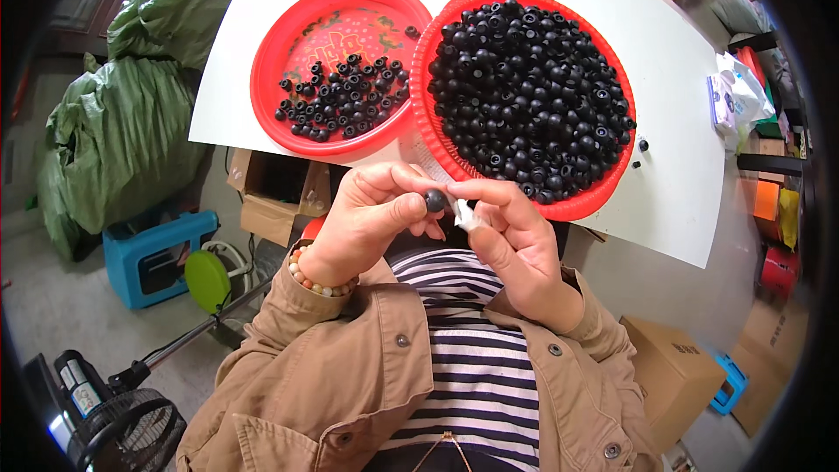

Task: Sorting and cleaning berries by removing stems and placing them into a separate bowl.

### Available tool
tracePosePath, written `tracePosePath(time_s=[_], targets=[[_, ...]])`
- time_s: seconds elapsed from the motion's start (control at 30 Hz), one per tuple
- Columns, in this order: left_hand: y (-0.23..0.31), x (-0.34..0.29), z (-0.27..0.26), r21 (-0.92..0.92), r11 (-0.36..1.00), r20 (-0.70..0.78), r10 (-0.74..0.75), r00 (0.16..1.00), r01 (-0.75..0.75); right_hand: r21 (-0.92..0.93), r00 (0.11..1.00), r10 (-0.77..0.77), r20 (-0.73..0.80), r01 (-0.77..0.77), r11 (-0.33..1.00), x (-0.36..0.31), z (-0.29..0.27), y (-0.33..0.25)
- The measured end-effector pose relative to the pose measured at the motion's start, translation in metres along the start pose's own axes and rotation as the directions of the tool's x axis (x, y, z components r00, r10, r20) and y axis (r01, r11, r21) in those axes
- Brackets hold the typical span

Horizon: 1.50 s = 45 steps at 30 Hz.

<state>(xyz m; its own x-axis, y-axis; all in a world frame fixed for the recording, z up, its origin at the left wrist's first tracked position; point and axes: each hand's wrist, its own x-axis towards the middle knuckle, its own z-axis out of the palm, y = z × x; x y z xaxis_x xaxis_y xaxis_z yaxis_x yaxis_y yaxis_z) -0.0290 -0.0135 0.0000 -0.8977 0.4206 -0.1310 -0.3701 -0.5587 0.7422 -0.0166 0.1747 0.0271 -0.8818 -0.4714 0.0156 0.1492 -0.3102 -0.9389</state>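
Between thumb and fingers, my left hand [376, 210] pinches a small black ball [434, 201] in front of my chest. Close beside it, my right hand [520, 249] grips a crumpled piece of white cloth or tissue [467, 215]; which of the two I cannot tell. Both hands nearly meet at the near edge of the table. Just beyond them stands a red basket [426, 135] heaped with black balls, some showing a round hole. To its left is a red round tray [273, 79] with a loose cluster of similar hollow black pieces in its nearer half.
The white table [673, 201] has two black bits right of the basket. Green sacks [114, 140] and a blue plastic stool [149, 262] are at left, a fan [131, 433] at lower left. Cardboard boxes [673, 376] stand at right, near crowded shelves.
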Motion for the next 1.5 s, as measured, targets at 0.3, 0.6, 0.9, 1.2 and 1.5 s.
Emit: tracePosePath(time_s=[0.3,0.6,0.9,1.2,1.5], targets=[[0.006,0.001,0.0,0.152,0.988,-0.011,0.044,0.999,-0.042,-0.137,1.0,0.027,-0.016,-0.029,0.99,-0.002,0.0,-0.002],[0.006,0.0,-0.003,0.203,0.978,0.007,0.036,0.999,-0.036,-0.081,0.998,0.06,0.003,-0.059,0.995,-0.003,-0.002,-0.003],[0.006,0.002,-0.001,0.273,0.96,0.046,0.056,0.997,-0.066,0.017,0.999,0.017,-0.037,-0.017,1.0,-0.004,0.003,0.005],[-0.001,0.003,-0.004,-0.173,0.979,0.028,-0.102,0.994,0.106,0.01,0.995,0.088,-0.05,-0.088,0.996,-0.004,0.0,0.006],[-0.001,0.0,-0.005,-0.106,0.969,0.051,-0.22,0.974,0.224,-0.15,0.999,0.044,0.009,-0.043,0.988,0.0,0.0,-0.005]])
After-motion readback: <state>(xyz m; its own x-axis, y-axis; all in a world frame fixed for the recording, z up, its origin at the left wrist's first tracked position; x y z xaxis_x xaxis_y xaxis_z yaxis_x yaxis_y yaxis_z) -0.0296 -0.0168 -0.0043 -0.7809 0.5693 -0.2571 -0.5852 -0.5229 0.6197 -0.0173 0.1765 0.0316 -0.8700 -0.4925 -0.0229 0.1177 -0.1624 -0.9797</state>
